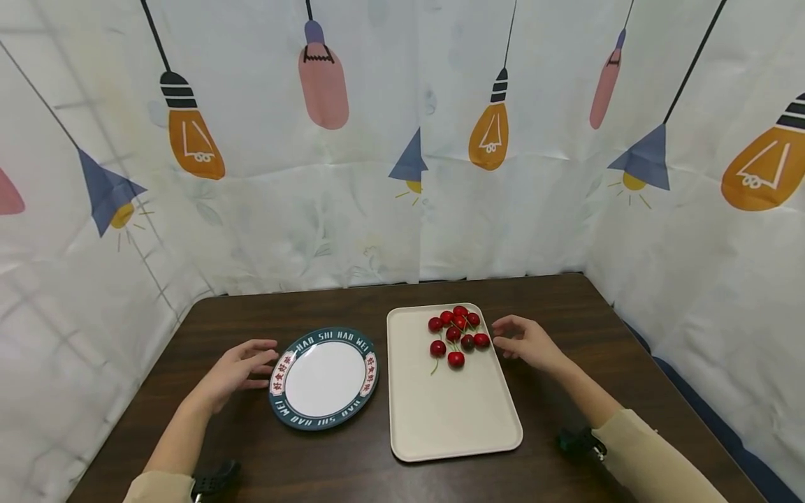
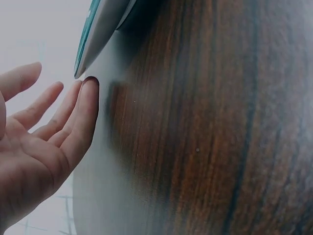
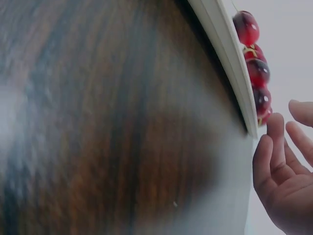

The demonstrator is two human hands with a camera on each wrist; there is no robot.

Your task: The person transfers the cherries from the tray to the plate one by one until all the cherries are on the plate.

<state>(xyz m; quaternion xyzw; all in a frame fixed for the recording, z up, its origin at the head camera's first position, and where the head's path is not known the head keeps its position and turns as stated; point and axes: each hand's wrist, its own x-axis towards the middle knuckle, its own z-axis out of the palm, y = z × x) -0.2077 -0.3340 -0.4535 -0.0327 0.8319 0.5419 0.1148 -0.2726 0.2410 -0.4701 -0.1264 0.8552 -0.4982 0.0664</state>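
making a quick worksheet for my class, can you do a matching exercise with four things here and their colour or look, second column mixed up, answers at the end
Things:
1. cherries
2. plate
3. tray
4. table

Looks:
A. cream, rectangular
B. dark brown, wood-grained
C. red, some stems showing
D. white centre, dark teal lettered rim

Pairs: 1-C; 2-D; 3-A; 4-B

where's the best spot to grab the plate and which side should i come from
Probably the left edge of the plate, coming from the left with the left hand, fingers under the rim and thumb on top. It sits face up, its rim flaring above the table with room beneath, while the tray crowds its right side.
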